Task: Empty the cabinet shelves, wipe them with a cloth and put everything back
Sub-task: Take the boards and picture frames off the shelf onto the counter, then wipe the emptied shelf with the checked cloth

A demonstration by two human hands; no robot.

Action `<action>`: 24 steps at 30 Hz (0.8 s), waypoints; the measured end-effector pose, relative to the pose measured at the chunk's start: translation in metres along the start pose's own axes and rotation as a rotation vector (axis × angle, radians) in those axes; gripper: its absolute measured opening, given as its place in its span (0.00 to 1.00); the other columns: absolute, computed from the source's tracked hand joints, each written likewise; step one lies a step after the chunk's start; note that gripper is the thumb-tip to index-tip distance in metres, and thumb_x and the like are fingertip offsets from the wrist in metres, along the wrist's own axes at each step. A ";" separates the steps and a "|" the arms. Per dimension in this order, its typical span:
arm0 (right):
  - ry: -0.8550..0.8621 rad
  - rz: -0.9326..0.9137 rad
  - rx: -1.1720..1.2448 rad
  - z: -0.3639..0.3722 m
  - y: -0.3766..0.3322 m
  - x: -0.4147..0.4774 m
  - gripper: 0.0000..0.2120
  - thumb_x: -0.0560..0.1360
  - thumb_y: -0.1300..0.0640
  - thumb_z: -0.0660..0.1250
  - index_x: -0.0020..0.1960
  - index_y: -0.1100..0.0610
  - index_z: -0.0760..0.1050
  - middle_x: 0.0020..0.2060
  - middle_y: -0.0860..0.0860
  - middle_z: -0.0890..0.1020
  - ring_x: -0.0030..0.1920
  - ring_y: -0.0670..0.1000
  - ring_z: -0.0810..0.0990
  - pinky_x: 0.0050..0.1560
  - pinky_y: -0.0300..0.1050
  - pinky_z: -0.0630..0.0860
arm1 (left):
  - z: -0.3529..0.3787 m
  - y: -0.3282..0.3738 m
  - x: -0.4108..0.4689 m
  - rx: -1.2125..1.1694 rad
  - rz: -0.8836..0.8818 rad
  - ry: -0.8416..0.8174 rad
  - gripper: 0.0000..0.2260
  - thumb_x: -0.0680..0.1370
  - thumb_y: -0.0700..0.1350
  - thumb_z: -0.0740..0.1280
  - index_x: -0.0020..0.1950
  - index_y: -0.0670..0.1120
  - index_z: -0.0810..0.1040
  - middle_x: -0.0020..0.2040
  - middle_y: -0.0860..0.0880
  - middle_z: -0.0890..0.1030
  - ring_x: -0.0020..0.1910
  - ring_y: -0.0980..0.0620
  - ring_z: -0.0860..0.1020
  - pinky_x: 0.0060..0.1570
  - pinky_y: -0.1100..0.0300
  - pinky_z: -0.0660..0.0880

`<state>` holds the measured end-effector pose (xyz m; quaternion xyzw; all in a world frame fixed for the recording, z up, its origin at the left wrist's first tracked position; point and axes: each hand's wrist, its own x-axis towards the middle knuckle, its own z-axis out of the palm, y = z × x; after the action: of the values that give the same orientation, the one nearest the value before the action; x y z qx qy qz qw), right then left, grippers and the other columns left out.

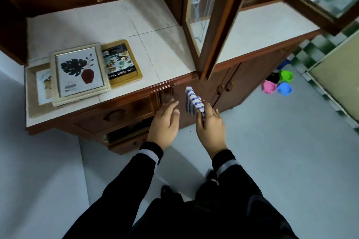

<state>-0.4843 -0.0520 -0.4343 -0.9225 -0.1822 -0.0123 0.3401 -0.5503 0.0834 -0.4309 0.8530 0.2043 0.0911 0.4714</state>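
A striped cloth [193, 102] is pinched in the right hand [209, 128] below the counter [165, 48] edge, ready for wiping, while the left hand [165, 120] is held with fingers spread and empty, seemingly to take the cloth, and frames [79, 72] are kept aside.

Black sleeves [124, 186] with grey-white banded cuffs [150, 154], black trousers [213, 217].
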 end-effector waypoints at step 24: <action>0.171 0.119 -0.051 -0.208 0.246 0.109 0.18 0.79 0.59 0.60 0.68 0.60 0.73 0.57 0.58 0.81 0.55 0.60 0.78 0.56 0.53 0.75 | 0.273 0.190 0.108 -0.009 0.148 -0.148 0.18 0.85 0.44 0.57 0.74 0.48 0.70 0.77 0.50 0.66 0.77 0.51 0.60 0.72 0.62 0.56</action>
<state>-0.2769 -0.3199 -0.4117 -0.9357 -0.0971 -0.0754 0.3307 -0.3082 -0.1691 -0.4225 0.8681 0.1048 0.0634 0.4811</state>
